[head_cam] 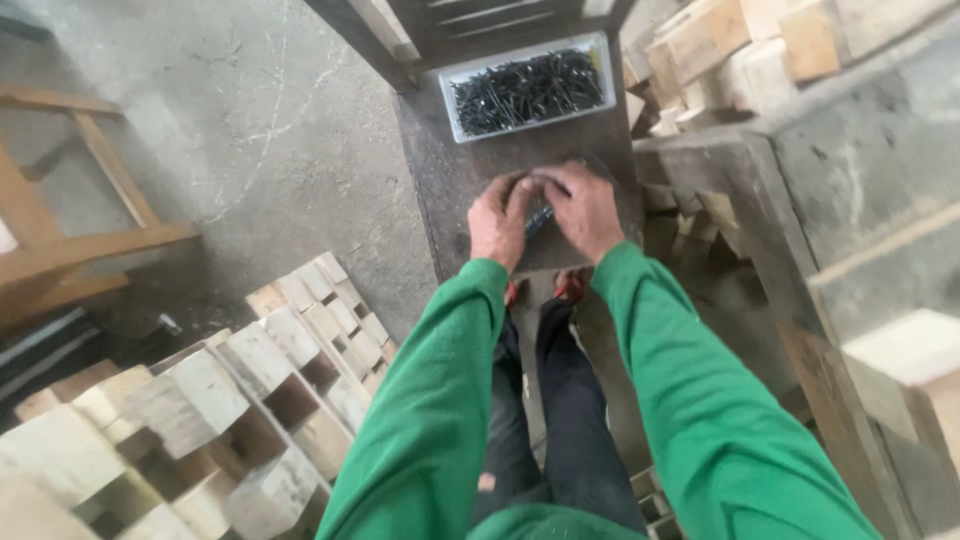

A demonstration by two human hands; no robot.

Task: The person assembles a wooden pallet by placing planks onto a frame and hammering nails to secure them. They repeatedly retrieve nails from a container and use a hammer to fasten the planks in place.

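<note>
My left hand [497,218] and my right hand [583,208] are close together over a dark worn table top [445,180]. Between their fingers I hold a small bunch of dark nails [538,218]. Both sleeves are green. Just beyond my hands stands a white rectangular tray [528,92] full of black nails. How many nails each hand grips is hidden by the fingers.
Stacked pale wooden blocks and a pallet frame [230,400] lie at the lower left. A wooden frame [60,240] sits on the concrete floor at left. More wood blocks [740,50] pile at the upper right beside a rough workbench [800,250].
</note>
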